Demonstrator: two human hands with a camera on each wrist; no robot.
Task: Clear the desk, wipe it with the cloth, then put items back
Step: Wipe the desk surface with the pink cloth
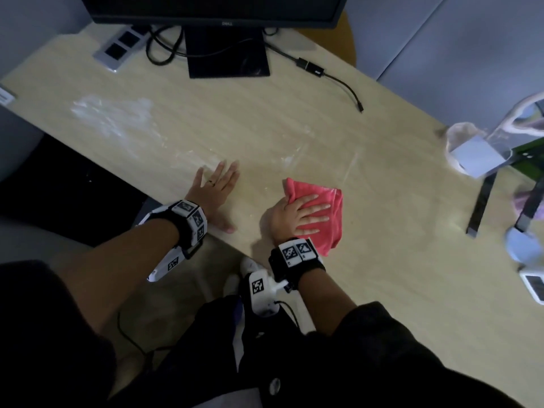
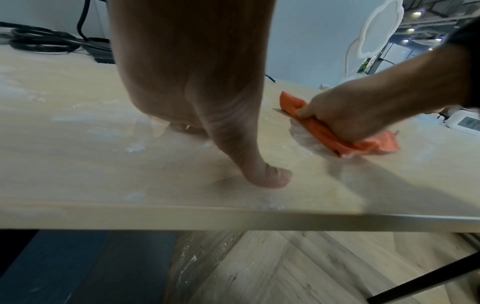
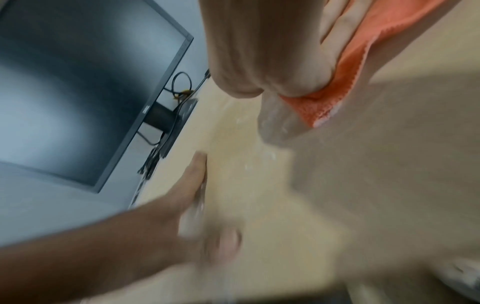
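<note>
A red cloth [image 1: 332, 207] lies bunched on the pale wooden desk [image 1: 294, 128] near its front edge. My right hand [image 1: 300, 213] presses flat on the cloth with straight fingers; one fold rises by the thumb. The left wrist view shows the same cloth [image 2: 324, 133] under my right hand [image 2: 345, 115]. In the blurred right wrist view the cloth [image 3: 363, 61] sits under my right palm [image 3: 259, 51]. My left hand [image 1: 216, 187] rests flat on the bare desk to the cloth's left, fingers spread. White powdery smears [image 1: 112, 113] streak the desk at the left.
A black monitor [image 1: 217, 7] on its stand [image 1: 229, 54] is at the back, with a power strip [image 1: 119, 48] and a loose cable with adapter [image 1: 312, 67]. Pale boxes and a mirror [image 1: 471, 154] crowd the right edge; a small white device [image 1: 532, 287] lies lower right.
</note>
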